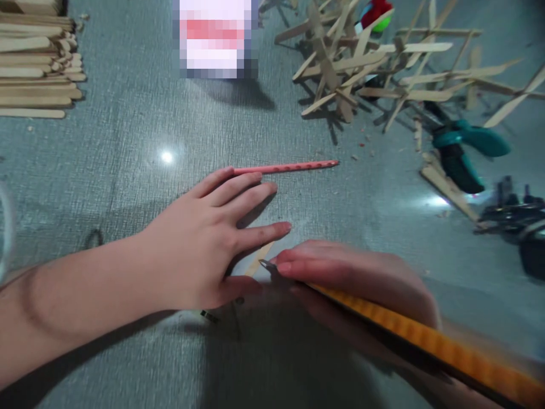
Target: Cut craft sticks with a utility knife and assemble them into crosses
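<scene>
My left hand [213, 233] lies palm down on the grey table with its fingers spread. Its upper fingertips rest at the left end of a pink stick [293, 167]. A pale wooden strip [260, 258] shows between its forefinger and thumb, partly hidden by the hand. In my right hand [340, 270] is a tool with a long orange handle [409, 329]. The tool's thin metal tip [266, 264] is at the wooden strip; whether it touches cannot be made out.
Stacked wooden sticks [36, 74] lie at the upper left, a blurred-out item [213, 40] at the top. Joined sticks [336, 68] spread over the upper right. Below them are teal-handled pliers [460, 142], loose sticks [447, 184] and dark clips [511, 210].
</scene>
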Available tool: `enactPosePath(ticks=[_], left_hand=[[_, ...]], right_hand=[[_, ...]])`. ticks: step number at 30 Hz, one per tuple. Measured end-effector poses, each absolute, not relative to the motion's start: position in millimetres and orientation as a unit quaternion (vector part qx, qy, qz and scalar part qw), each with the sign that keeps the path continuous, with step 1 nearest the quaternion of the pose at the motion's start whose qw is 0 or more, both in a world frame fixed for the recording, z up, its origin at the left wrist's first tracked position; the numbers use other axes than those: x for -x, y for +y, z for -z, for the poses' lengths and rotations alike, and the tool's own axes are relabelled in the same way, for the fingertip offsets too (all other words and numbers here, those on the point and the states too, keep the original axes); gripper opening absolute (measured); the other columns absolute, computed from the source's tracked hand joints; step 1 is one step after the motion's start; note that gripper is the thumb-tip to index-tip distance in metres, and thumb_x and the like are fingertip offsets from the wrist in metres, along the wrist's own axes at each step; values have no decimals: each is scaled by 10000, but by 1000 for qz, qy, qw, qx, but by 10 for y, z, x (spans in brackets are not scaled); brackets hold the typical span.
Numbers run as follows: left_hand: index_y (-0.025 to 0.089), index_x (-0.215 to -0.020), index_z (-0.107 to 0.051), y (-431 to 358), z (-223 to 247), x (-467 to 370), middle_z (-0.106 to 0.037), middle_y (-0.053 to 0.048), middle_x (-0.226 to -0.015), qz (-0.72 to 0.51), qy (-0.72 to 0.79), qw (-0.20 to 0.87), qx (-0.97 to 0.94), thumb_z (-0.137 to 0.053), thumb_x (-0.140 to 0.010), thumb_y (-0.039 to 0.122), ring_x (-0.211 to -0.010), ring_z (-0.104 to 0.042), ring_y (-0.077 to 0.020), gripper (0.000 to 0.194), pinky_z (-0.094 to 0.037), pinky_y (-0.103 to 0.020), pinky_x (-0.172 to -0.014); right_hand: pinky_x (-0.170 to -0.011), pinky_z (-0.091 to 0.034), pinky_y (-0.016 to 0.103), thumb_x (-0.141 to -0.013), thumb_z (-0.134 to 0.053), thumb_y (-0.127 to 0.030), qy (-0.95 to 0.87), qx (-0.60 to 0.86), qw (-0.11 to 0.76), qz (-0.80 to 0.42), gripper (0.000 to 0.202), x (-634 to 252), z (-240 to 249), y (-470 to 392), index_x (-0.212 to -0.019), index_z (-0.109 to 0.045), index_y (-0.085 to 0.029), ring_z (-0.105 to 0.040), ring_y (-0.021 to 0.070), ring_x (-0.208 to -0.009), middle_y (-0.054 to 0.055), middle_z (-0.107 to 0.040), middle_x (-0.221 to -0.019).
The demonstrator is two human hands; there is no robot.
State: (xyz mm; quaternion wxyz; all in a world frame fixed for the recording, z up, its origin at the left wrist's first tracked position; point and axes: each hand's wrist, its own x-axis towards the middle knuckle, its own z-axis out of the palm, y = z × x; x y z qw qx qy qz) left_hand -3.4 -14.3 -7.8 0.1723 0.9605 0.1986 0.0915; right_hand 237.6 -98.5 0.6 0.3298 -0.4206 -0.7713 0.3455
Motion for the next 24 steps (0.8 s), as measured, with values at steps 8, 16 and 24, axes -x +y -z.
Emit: enactPosePath(ticks=[8,16,24], left_hand=[[295,-1533,-580,-140,88,29,-469,-129,-1665,-95,198,175,-960,-795,-859,538,-1546,-417,-419,748,-284,-654,-1301],[308,-1529,-584,-132,78,14,-491,-129,-1647,-102,192,177,-960,-778,-883,527,-1541,-420,-427,710,-303,-659,-1284],[313,-1514,-602,-126,81,7,-487,-112,-1651,-99,192,180,-960,-781,-876,567,-1547,-408,-433,710,-295,-661,-1294]], right_hand=[[-819,-690,279,-928,-641,-56,-788,404,316,-342,301,-2376,-13,-977,-1148,-683,-257,-814,174,-860,20,-823,-992],[-755,-696,293,-942,-661,-65,-773,434,319,-335,320,-2343,-3,-1018,-1137,-683,-317,-817,186,-839,-15,-813,-954],[-746,-667,230,-914,-687,-58,-764,444,332,-331,276,-2390,-32,-1035,-1095,-700,-266,-805,152,-815,1,-811,-941]])
